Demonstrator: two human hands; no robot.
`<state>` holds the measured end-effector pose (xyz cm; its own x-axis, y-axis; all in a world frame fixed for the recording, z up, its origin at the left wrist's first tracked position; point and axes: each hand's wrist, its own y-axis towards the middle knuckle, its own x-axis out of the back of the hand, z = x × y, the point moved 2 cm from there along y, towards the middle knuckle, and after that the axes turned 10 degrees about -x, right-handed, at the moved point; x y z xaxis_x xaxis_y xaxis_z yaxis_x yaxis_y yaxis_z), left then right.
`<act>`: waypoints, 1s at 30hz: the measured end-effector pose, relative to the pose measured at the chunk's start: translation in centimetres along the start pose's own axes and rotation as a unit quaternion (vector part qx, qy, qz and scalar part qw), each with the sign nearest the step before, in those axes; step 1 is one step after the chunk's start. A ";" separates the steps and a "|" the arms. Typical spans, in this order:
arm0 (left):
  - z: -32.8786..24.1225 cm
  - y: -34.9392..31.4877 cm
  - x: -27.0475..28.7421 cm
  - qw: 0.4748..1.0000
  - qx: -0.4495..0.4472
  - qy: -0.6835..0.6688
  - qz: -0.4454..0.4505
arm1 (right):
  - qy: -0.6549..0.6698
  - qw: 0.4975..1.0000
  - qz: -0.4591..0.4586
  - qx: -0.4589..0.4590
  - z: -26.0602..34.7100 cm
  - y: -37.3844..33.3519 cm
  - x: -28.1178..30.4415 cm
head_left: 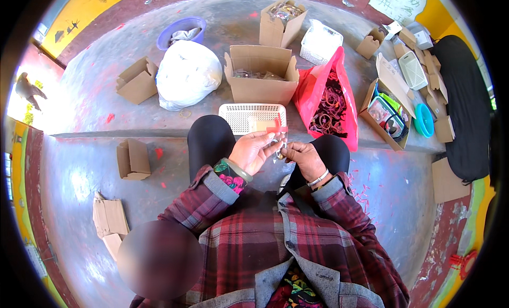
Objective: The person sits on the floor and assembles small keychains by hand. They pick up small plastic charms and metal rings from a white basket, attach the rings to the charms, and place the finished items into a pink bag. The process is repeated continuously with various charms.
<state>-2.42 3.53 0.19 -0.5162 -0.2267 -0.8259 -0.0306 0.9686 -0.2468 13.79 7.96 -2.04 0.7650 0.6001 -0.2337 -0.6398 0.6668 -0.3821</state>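
My left hand (251,153) and my right hand (306,158) meet in front of my knees, fingers pinched. Between their fingertips is a small pale loop (278,148) with a shiny gold-coloured part; its exact kind is too small to make out. A red strip (277,130) shows just above my left fingertips; whether the hand holds it I cannot tell. Just beyond my hands stands a white perforated plastic basket (228,115) with a tan, flat piece (262,126) inside.
An open cardboard box (262,89) with clear bags stands behind the basket. To its right, a pink-red bag (303,98) holds many dark and tan loops. A stuffed white bag (190,75) sits left. More boxes, a purple basin (164,40) and a blue bowl (423,120) stand around.
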 end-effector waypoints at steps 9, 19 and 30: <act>0.2 -1.5 -0.8 0.999 -0.029 -0.013 0.005 | -0.018 0.998 0.057 -0.018 0.0 -1.3 -0.2; 1.0 -1.6 -0.5 1.000 -0.020 0.009 0.002 | -0.029 0.999 0.040 -0.017 -0.3 -1.9 -0.3; 1.2 -1.4 0.7 0.998 -0.055 0.035 0.026 | -0.094 0.984 -0.139 0.066 -0.8 -1.0 0.1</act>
<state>-1.69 1.92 -0.65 -0.5778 -0.1714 -0.7980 -0.0940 0.9852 -0.1435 14.60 7.05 -2.38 0.8927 0.4491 0.0367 -0.4214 0.8609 -0.2851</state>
